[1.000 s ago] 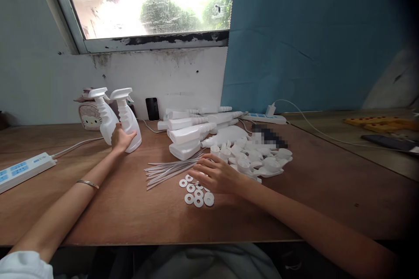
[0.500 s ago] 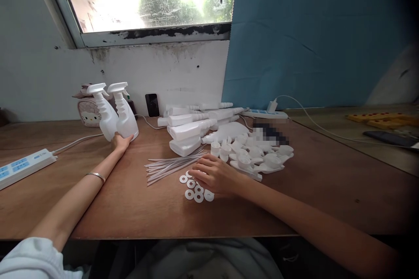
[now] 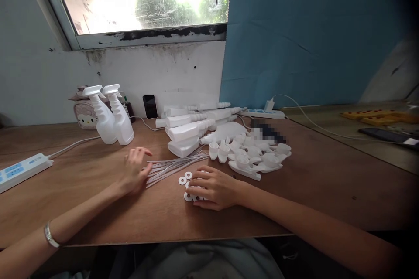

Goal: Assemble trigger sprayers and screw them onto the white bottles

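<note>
My left hand [image 3: 135, 170] is empty, its fingers apart and bent, beside the left ends of a loose bundle of thin white tubes [image 3: 172, 166]. My right hand [image 3: 214, 187] lies palm down over a small group of flat white ring washers [image 3: 182, 180], its fingers spread and covering part of them. Two white spray bottles [image 3: 122, 125] with trigger heads stand upright at the left, apart from both hands. Behind the tubes lies a pile of white bottles [image 3: 185, 130] on their sides. White trigger heads [image 3: 255, 157] are heaped to the right of it.
A power strip [image 3: 24, 171] with a cable lies at the left, another power strip [image 3: 265, 114] at the back. A phone [image 3: 150, 107] leans on the wall near a pink pouch [image 3: 85, 113]. Yellow objects [image 3: 376, 116] sit on the surface at far right.
My left hand has let go of the spray bottle and moved right and nearer, to the tubes. My right hand has shifted slightly nearer and lies over more of the washers.
</note>
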`<action>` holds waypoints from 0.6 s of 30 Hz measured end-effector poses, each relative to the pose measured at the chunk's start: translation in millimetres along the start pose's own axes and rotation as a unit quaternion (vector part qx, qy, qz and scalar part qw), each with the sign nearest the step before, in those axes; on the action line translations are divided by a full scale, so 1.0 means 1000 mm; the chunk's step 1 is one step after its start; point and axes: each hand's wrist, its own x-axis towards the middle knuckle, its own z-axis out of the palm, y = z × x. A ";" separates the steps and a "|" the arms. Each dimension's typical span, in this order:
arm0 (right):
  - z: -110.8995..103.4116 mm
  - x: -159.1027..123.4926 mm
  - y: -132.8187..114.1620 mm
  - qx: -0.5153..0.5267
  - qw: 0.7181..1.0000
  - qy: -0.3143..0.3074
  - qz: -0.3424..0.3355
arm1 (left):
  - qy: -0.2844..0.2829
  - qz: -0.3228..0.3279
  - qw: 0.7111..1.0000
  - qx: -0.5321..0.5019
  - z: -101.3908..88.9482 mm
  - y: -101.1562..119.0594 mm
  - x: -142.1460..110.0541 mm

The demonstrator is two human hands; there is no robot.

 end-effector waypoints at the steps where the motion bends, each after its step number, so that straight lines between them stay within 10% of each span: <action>1: -0.002 0.000 0.003 -0.012 1.000 0.022 0.009 | -0.011 0.104 0.994 -0.022 -0.002 0.018 -0.002; 6: -0.023 0.000 0.019 -0.178 0.967 0.095 0.154 | -0.153 0.400 0.903 -0.042 0.002 0.091 0.000; 11: -0.031 0.006 0.021 -0.296 0.884 -0.028 0.360 | -0.175 0.457 0.872 -0.018 0.015 0.109 -0.006; 18: -0.008 -0.001 0.022 -0.281 0.866 -0.081 0.406 | -0.121 0.444 0.888 -0.005 0.025 0.100 -0.015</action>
